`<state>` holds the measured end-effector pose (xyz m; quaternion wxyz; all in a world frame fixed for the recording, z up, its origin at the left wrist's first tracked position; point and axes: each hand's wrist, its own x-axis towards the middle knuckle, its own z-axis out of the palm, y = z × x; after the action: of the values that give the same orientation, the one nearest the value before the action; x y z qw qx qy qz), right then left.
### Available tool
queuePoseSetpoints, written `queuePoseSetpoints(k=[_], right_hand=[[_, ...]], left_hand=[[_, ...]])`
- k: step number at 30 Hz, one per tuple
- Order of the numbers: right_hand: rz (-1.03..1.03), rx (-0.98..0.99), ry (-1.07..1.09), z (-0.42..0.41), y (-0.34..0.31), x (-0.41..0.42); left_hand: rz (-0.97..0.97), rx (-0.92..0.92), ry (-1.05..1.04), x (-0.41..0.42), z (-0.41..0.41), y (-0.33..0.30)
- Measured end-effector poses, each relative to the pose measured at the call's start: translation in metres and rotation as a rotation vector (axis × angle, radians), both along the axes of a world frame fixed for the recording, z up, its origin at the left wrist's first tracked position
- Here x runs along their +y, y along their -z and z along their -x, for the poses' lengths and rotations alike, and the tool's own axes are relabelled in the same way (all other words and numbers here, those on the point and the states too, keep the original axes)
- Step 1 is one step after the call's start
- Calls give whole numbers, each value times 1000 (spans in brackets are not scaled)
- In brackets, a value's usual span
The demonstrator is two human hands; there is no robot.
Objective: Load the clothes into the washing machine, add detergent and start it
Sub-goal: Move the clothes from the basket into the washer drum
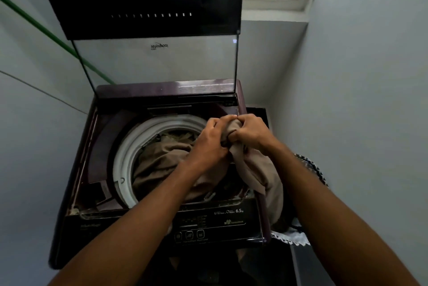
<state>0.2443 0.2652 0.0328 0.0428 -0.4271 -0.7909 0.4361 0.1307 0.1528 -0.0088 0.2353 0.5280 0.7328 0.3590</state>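
Two bare forearms are reaching in from the near edge. The left hand (209, 141) and the right hand (249, 131) are both gripping one beige cloth (259, 170), fingers curled tight around its bunched top. It is hanging over the washing machine (76, 193), trailing past its right edge. In the drum (122, 158) more brownish clothes are lying, perhaps two pieces. The lid (143, 7) is standing upright behind.

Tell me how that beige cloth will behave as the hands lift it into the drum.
The beige cloth is probably floppy: it bunches between the left hand and right hand and sags over the washer's rim. It seems light, hanging in thin folds. Its trailing end, draped down over the front right corner, may snag or drag there.
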Motion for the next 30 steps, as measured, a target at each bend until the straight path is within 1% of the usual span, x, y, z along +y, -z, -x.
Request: queuePoseSetpoints(k=[4, 9, 13, 16, 17, 19, 21, 22, 23, 25, 26, 28, 30], right_hand=[[65, 142, 32, 37, -7, -17], [89, 199, -28, 76, -6, -41], [105, 237, -59, 100, 2, -61], [184, 239, -45, 116, 22, -74], [223, 226, -41, 122, 34, -77], [272, 179, -54, 128, 52, -86], [302, 97, -122, 129, 69, -95], [312, 34, -180, 128, 74, -99], [281, -64, -247, 128, 80, -101], [155, -233, -376, 128, 87, -101], [131, -252, -395, 128, 88, -100], [97, -208, -367, 126, 83, -96], [18, -154, -313, 122, 75, -88]], left_hand=[[-97, -17, -108, -17, 31, -13], [-137, 27, -194, -45, 66, -15], [-168, 94, -283, -70, 83, -1], [-134, 189, -366, -88, 93, 23], [-73, 234, -390, -94, 97, 34], [163, 300, -381, -105, 107, 53], [428, 279, -303, -115, 112, 66], [495, 250, -268, -119, 113, 69], [504, 224, -250, -121, 113, 71], [445, 191, -237, -119, 110, 71], [404, 184, -233, -116, 107, 70], [332, 188, -222, -109, 103, 66], [270, 210, -224, -99, 98, 60]])
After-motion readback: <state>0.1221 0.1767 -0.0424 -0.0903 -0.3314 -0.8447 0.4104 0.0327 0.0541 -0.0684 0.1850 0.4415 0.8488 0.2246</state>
